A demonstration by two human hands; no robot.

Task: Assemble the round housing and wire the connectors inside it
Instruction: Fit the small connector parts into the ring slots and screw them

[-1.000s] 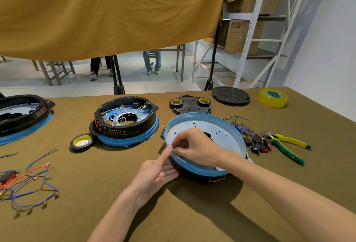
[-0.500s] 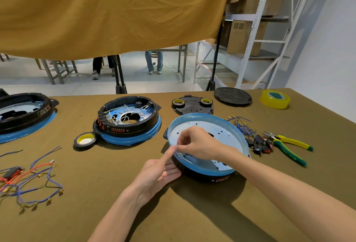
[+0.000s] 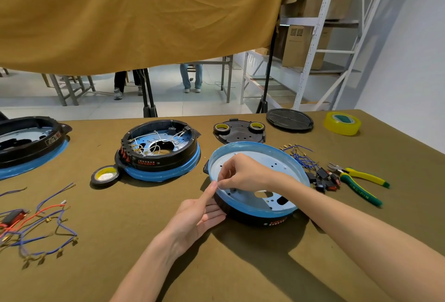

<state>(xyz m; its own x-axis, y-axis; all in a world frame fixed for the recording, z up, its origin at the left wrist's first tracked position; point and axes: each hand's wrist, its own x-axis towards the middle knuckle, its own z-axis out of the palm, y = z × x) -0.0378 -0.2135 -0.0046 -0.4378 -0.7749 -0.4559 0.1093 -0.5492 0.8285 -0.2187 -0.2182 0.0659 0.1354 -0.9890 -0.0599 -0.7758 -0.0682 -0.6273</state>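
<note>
The round housing [image 3: 255, 181] sits on the worktop [image 3: 144, 229] in front of the person, its blue-filmed rim up and the pale perforated plate showing inside. The right hand [image 3: 240, 174] reaches over the near-left rim with fingers curled and thumb and forefinger pinched together — on what looks like a thin edge of film or some small part, too fine to tell. The left hand [image 3: 197, 215] lies beside the housing, fingers loose under its black wall and the forefinger stretched up to touch the rim just where the right hand pinches; it grasps nothing. The risk from here seems to be slippage: the pinch is tiny, so a tug at a poor angle could tear or lose it, and the housing, only lightly steadied, could skid toward the loose blue wires [image 3: 298, 157] and the black switches [image 3: 322, 179] just to its right, or against the pliers [image 3: 358, 181] beyond them.
</note>
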